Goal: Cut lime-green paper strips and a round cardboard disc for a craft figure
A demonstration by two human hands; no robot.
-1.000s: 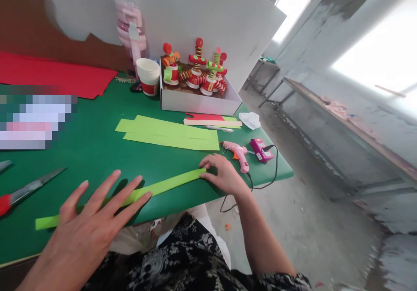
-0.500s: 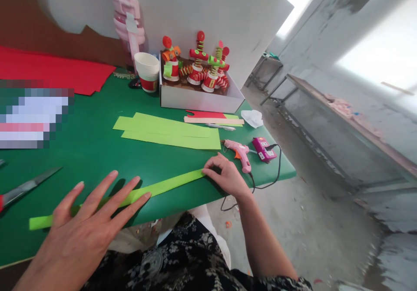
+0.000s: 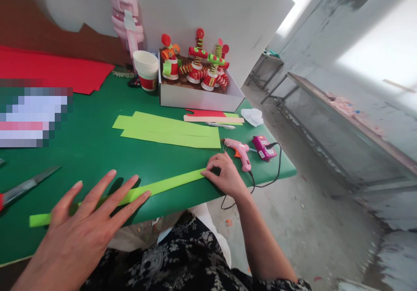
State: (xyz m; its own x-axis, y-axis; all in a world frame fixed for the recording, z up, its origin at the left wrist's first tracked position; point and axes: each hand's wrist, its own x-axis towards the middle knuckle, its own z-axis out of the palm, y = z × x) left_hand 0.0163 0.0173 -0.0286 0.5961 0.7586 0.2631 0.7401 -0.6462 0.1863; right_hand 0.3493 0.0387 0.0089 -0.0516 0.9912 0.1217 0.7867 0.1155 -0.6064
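The worktop (image 3: 97, 152) is the largest item before you: green, its near edge running close below your hands. Red sheets (image 3: 48, 69) lie at its far left. The white box (image 3: 195, 100) stands at the back, holding several paper figures (image 3: 197, 71). In front of it, light-green sheets (image 3: 169, 130) lie overlapped, apart from your hands.

Your left hand (image 3: 81, 234) is found palm down and spread, grasping nothing; its fingers lie across the narrow green strip (image 3: 176, 181), with the thumb tip at its near edge. The strip lies slantwise near the front of the worktop, left end showing beyond your left hand, right end at your right hand (image 3: 224, 176). That hand pinches the end between thumb and fingers. Whether the strip is one layer or folded cannot be told from this view.

The step in hand is judged to be steadying and flattening the strip. Spread the left hand's pressure evenly, and let the right pinch hold the end in line; a sideways pull would likely skew or wrinkle it. Stay clear of the worktop's edge, where paper could bend.

The pink glue gun (image 3: 239, 150) lies just beyond your right hand (its nozzle may be hot, so mind your knuckles). The smallest item noted, a pen (image 3: 220, 126), lies behind the light-green sheets.
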